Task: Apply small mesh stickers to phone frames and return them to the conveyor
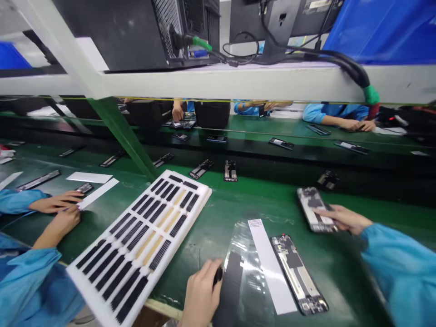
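Note:
My right hand [345, 218] grips an opened smartphone [314, 206] by its right side, fingers closed over the edge. Its inner parts face up, above the green bench near the back. At the bottom middle my left hand [202, 290] is closed, with a small black piece [218, 275] between thumb and fingers; its kind is not clear. Right of that hand lie a clear plastic sheet [250, 277] over a dark strip and a white paper strip [272, 268]. Another opened smartphone [299, 274] rests beside the paper strip.
A white foam tray [200, 204] with black and tan strips lies left of centre. A co-worker's hands [63, 209] work at the far left. Opened phones [230, 170] line the dark conveyor behind. A green post [119, 136] and a white shelf beam [238, 86] stand in front.

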{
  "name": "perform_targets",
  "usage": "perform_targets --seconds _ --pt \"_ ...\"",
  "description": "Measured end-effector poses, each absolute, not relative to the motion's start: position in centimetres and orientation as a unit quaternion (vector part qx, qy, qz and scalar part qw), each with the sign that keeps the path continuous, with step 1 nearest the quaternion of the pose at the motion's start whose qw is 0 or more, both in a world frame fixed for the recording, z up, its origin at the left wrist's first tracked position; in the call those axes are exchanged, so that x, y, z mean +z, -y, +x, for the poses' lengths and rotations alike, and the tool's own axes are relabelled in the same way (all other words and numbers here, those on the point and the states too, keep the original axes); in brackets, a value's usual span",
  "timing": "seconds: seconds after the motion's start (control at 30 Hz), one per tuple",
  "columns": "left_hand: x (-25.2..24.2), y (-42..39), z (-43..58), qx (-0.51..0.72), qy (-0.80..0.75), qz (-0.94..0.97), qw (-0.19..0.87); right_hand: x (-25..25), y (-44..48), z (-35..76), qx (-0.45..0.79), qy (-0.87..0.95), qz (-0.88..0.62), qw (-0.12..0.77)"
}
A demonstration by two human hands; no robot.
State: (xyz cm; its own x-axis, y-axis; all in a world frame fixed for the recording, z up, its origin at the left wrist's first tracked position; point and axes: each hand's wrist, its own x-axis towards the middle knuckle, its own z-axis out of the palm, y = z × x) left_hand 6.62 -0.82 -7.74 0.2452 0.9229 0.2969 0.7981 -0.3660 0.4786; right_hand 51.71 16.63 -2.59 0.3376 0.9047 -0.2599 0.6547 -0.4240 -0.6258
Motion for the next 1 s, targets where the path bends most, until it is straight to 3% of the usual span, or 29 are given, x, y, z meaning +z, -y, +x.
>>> perform_targets --seconds 0.13,0.3,0.4,0.47,0.53,0.73,1.0 --pt "-7.5 0.3 7.1 0.193 -0.542 0.806 0.141 -4.8 -8.4 50.8 0.358 0.475 -0.787 0.167" --pt "-7.2 -0.6 7.5 0.102 -0.503 0.848 0.136 -3.5 -4.9 49.4 0.282 0.465 -0.828 0.139" --pt "-6.9 -0.9 7.8 0.056 -0.478 0.867 0.128 -2.1 -3.8 45.0 0.299 0.496 -0.789 0.205" --pt "-6.6 -1.0 8.1 0.029 -0.47 0.873 0.124 -2.2 -3.0 40.4 0.339 0.482 -0.727 0.354" --pt "-6.5 -1.0 8.3 0.005 -0.466 0.876 0.121 -3.4 -2.3 35.9 0.376 0.427 -0.703 0.427" --pt "-6.5 -0.9 8.9 -0.048 -0.457 0.879 0.13 -8.6 -1.0 29.5 0.444 0.446 -0.632 0.452" --pt "-6.9 -1.0 9.1 -0.055 -0.465 0.862 0.195 -8.9 -0.4 28.9 0.412 0.488 -0.631 0.441"
